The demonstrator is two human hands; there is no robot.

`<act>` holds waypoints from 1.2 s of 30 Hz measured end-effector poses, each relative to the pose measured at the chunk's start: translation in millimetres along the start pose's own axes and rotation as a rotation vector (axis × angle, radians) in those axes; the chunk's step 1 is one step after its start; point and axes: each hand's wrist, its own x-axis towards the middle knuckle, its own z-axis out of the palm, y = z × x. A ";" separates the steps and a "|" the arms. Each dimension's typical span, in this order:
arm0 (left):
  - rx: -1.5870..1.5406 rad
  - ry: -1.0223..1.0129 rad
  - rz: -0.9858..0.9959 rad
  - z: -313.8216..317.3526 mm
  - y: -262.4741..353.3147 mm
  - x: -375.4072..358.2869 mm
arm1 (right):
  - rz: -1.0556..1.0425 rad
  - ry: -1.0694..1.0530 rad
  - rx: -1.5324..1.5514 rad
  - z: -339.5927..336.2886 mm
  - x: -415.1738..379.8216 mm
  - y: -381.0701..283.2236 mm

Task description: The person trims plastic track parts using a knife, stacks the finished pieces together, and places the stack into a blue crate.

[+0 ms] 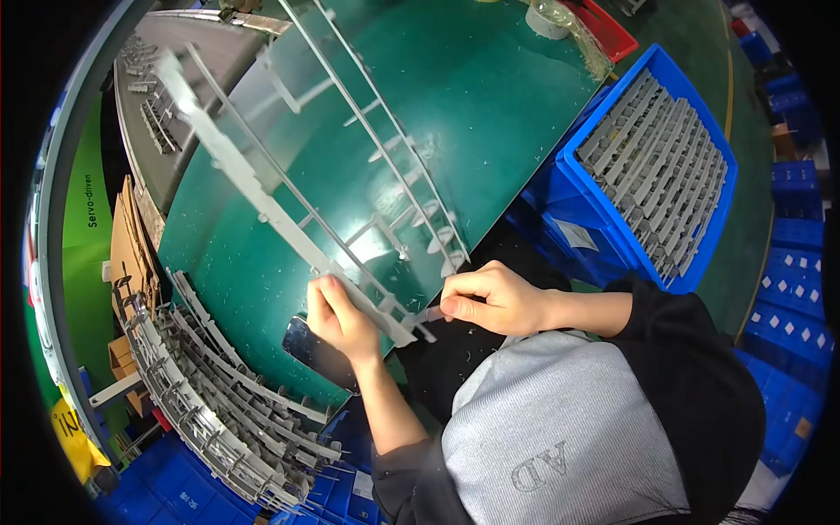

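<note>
My left hand (pixel 343 322) is closed round the near end of a long pale-grey moulded plastic strip (pixel 254 188), which rises tilted toward the upper left over the green table. Thin rods and crosspieces run alongside this strip. Farther right, a thin ladder-like plastic frame (pixel 385 144) with small oval tabs slants down toward my right hand (pixel 494 297). The fingers of that hand are closed on a slim greyish piece (pixel 429 315) pointing at the strip's near end; its kind I cannot tell. A dark phone (pixel 317 352) lies beneath my left wrist.
Many similar grey strips (pixel 219 385) are stacked at the table's left edge. A blue crate (pixel 604 210) full of grey parts stands to the right. Beyond the green table (pixel 490 114) runs a conveyor belt (pixel 188 44) with parts on it. A tape roll (pixel 549 17) sits at the far edge.
</note>
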 end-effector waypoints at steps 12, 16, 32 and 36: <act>0.563 -0.118 -0.208 -1.2 -79.0 121.8 | 0.154 0.263 -0.130 -16.9 -11.1 16.7; -0.013 -0.211 -0.360 40.2 -92.6 159.4 | 0.024 0.294 -0.243 -10.0 -13.4 14.6; -0.375 0.068 0.045 37.4 91.8 72.7 | -0.654 0.411 -0.672 -39.4 105.8 -87.6; -0.449 0.046 -0.028 34.9 88.5 69.6 | -0.694 0.224 -0.705 -38.0 102.4 -91.5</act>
